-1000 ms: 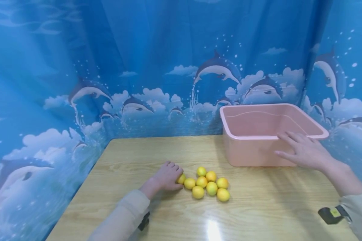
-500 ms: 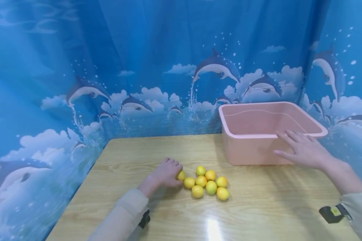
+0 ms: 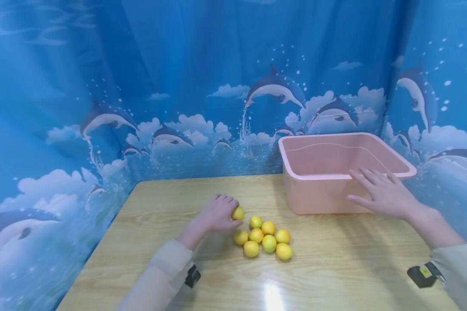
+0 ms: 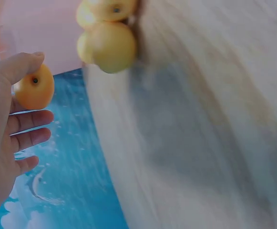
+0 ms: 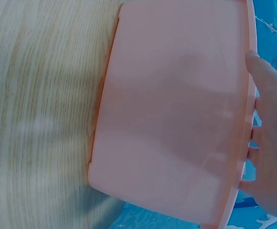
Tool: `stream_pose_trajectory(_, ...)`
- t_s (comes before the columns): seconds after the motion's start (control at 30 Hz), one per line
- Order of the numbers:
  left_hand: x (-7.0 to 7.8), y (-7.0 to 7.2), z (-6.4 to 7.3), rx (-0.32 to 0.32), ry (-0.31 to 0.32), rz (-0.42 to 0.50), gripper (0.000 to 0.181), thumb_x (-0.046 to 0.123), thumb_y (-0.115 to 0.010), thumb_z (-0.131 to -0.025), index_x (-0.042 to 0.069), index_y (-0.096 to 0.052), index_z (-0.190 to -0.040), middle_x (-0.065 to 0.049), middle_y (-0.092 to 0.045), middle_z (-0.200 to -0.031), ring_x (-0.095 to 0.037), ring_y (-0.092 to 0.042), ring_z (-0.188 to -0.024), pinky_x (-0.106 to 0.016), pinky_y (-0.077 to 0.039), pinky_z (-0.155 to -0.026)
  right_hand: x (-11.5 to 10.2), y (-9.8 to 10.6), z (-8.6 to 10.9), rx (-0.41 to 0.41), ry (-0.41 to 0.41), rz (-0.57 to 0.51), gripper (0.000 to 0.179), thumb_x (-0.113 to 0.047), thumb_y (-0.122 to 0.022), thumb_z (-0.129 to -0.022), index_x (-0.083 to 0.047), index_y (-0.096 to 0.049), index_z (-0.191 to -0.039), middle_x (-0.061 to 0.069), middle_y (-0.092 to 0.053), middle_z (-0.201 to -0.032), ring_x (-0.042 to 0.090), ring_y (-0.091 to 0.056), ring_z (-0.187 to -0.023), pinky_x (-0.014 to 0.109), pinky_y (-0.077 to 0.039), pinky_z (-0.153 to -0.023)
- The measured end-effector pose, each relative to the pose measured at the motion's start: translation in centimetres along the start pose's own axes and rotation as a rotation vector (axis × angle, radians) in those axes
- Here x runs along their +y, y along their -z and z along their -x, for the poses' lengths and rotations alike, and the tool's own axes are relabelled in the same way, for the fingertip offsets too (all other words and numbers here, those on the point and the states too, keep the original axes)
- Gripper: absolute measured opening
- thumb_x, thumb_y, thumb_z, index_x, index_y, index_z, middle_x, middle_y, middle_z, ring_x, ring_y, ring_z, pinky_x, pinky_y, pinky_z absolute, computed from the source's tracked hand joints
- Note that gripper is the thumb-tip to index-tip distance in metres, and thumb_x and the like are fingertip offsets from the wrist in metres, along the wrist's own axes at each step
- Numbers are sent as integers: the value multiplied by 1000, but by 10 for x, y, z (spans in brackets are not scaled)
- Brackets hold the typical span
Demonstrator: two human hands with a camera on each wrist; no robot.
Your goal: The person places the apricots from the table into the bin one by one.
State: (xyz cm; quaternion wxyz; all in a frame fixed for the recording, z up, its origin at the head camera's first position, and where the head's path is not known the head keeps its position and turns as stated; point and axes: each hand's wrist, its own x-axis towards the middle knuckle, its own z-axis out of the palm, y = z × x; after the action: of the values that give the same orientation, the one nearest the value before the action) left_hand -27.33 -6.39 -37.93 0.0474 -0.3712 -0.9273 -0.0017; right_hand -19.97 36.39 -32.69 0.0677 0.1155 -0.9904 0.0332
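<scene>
The left hand point(image 3: 216, 214) pinches a small, round, yellow-orange fruit point(image 3: 238, 213) between thumb and fingers, seemingly clear of the pale wood-grain worktop point(image 3: 334, 276). A cluster of eight similar fruits point(image 3: 256, 235) lies just to its right, toward the near edge. Farther right, near the worktop's far right corner, stands a pink rectangular plastic bin point(image 3: 319, 198), nearer the right hand point(image 3: 389, 196), whose fingers spread at its near rim, gripping nothing; contact is unclear.
</scene>
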Motion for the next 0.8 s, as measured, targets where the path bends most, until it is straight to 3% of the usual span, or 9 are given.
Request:
stream_pose_trajectory(0.43, 20, 33, -36, 26, -46, -51, 51, 55, -57, -84, 13, -60, -112, -2, -60, -109, -21, -52, -105, -43, -33, -99, 1, 2, 0, -3, 28, 11, 83, -53, -51, -88, -6, -18, -147, 30, -21, -145, 49, -18, -130, 66, -8, -99)
stream_pose_trajectory(0.8, 32, 54, -62, 54, -36, -88, 52, 56, -57, -83, 15, -58, -114, 0, -59, -107, -19, -48, -99, -42, -34, -96, -1, 5, 3, 3, 33, 2, 82, -52, -53, -88, -6, -20, -147, 30, -23, -143, 50, -19, -129, 67, -9, -98)
